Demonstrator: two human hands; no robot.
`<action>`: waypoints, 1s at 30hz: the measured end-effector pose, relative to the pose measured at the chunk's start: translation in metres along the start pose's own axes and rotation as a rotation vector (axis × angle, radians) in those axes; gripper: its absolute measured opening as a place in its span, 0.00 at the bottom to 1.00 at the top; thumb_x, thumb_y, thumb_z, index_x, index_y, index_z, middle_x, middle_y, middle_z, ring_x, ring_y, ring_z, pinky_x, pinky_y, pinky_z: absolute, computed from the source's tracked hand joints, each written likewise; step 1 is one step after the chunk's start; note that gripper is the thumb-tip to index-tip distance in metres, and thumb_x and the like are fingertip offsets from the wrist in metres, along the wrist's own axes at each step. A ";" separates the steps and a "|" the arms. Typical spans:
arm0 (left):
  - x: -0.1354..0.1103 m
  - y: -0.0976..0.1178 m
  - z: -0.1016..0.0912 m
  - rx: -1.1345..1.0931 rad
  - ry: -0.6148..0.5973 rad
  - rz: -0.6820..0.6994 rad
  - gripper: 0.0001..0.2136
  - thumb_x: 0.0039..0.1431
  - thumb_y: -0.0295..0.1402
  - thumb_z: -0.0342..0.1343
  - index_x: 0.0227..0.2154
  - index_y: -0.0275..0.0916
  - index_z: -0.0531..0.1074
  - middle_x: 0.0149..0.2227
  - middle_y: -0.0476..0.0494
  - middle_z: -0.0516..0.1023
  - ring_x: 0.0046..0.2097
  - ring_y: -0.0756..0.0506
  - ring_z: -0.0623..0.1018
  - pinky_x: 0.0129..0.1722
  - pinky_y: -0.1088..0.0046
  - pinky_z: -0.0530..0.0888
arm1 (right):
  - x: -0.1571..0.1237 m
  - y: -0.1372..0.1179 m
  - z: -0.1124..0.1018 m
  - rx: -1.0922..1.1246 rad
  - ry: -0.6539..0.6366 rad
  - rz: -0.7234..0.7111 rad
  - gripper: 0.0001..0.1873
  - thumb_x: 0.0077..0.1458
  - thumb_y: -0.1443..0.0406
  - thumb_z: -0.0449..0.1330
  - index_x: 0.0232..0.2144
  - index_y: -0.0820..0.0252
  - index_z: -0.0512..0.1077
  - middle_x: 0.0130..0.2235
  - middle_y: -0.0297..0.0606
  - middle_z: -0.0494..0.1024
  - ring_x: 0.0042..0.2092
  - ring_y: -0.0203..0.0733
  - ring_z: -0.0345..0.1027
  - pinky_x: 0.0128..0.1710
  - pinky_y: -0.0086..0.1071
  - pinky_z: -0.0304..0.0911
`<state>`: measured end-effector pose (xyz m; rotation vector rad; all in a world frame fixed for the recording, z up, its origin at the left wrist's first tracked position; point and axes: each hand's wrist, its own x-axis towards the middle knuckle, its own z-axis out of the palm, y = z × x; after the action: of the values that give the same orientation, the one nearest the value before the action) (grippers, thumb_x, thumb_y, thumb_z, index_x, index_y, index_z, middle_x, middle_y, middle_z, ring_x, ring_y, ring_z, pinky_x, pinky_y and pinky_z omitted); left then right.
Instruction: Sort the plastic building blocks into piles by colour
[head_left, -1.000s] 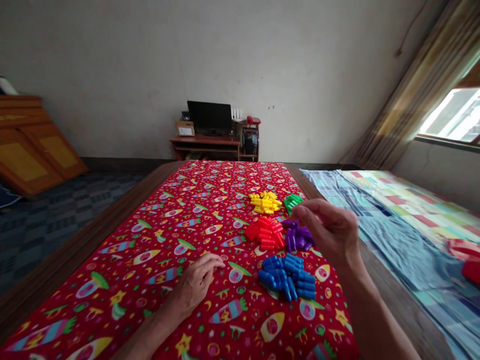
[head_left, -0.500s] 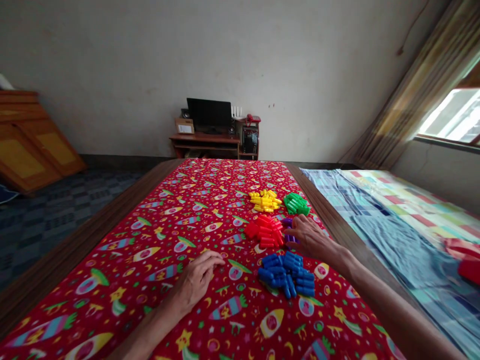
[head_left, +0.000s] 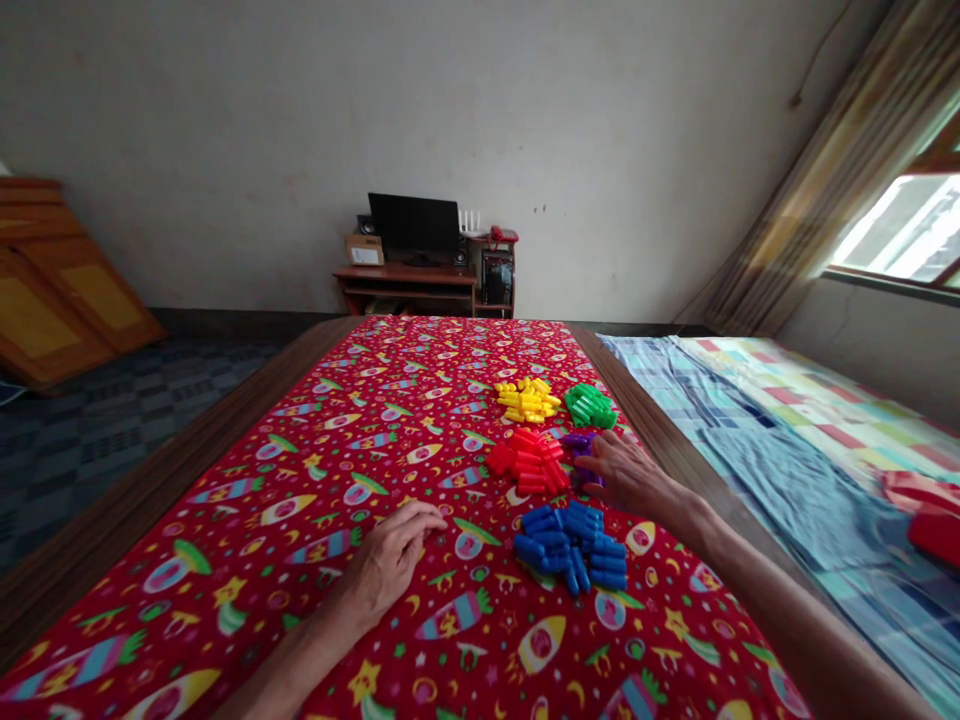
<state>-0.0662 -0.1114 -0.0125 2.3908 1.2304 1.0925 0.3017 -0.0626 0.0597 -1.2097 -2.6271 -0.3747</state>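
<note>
Your left hand (head_left: 391,552) lies loosely curled, grip hidden. Blue cylinders (head_left: 574,545) sit nearer than your right hand (head_left: 626,475), whose fingers partly cover purple cylinders (head_left: 577,440), grip unclear; red cylinders (head_left: 527,461) lie left of those fingers, yellow cylinders (head_left: 527,401) and green cylinders (head_left: 591,405) beyond.

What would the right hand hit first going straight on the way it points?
Likely the purple plastic pieces, under or just ahead of the right hand; contact is unclear from this view. Past them, the red plastic pieces look next.
</note>
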 end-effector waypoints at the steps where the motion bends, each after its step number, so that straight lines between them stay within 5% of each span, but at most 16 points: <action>1: 0.000 0.000 0.000 0.005 0.004 -0.001 0.16 0.59 0.23 0.42 0.35 0.40 0.75 0.38 0.44 0.78 0.39 0.49 0.79 0.39 0.78 0.75 | 0.001 -0.001 0.000 0.006 -0.010 -0.006 0.16 0.53 0.59 0.64 0.45 0.50 0.74 0.38 0.39 0.73 0.43 0.46 0.63 0.44 0.40 0.61; 7: 0.001 0.002 -0.003 0.012 -0.028 -0.012 0.16 0.60 0.23 0.42 0.36 0.40 0.76 0.39 0.43 0.79 0.40 0.48 0.79 0.40 0.78 0.75 | 0.005 -0.007 -0.024 0.019 0.082 0.005 0.13 0.64 0.61 0.51 0.35 0.58 0.75 0.31 0.40 0.73 0.35 0.41 0.63 0.39 0.35 0.60; 13: 0.003 0.005 -0.004 0.006 -0.020 0.004 0.15 0.59 0.23 0.43 0.35 0.39 0.76 0.38 0.43 0.79 0.39 0.49 0.79 0.39 0.79 0.75 | 0.001 -0.004 -0.059 -0.049 0.330 0.150 0.19 0.64 0.64 0.49 0.25 0.60 0.73 0.23 0.38 0.71 0.28 0.38 0.62 0.31 0.31 0.55; 19: 0.004 0.006 -0.005 0.016 -0.025 -0.009 0.16 0.59 0.23 0.42 0.35 0.39 0.76 0.38 0.43 0.79 0.40 0.48 0.79 0.40 0.78 0.76 | -0.016 0.039 -0.074 -0.014 0.617 0.446 0.18 0.60 0.60 0.53 0.23 0.59 0.74 0.23 0.37 0.73 0.29 0.38 0.66 0.33 0.32 0.58; 22: 0.005 0.008 -0.006 0.019 -0.028 -0.006 0.16 0.59 0.23 0.42 0.34 0.39 0.76 0.38 0.43 0.79 0.39 0.48 0.80 0.38 0.78 0.76 | -0.031 0.079 -0.068 0.127 0.796 0.769 0.17 0.58 0.57 0.53 0.25 0.60 0.76 0.22 0.35 0.73 0.27 0.37 0.66 0.31 0.32 0.59; 26: 0.008 0.013 -0.009 0.031 -0.054 -0.011 0.16 0.58 0.23 0.42 0.35 0.40 0.76 0.38 0.43 0.79 0.40 0.48 0.80 0.40 0.76 0.76 | -0.049 0.117 -0.042 0.480 1.218 1.182 0.21 0.56 0.54 0.50 0.25 0.62 0.74 0.17 0.30 0.63 0.20 0.34 0.54 0.21 0.30 0.53; 30: 0.009 0.014 -0.010 0.016 -0.054 0.004 0.16 0.57 0.22 0.42 0.34 0.39 0.76 0.37 0.44 0.78 0.39 0.49 0.79 0.40 0.77 0.76 | -0.052 0.112 -0.013 0.637 1.326 1.242 0.19 0.51 0.53 0.53 0.23 0.62 0.72 0.15 0.27 0.60 0.18 0.31 0.51 0.18 0.28 0.48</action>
<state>-0.0610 -0.1140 0.0061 2.4189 1.2212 1.0169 0.4216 -0.0336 0.0716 -1.3257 -0.5781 -0.0071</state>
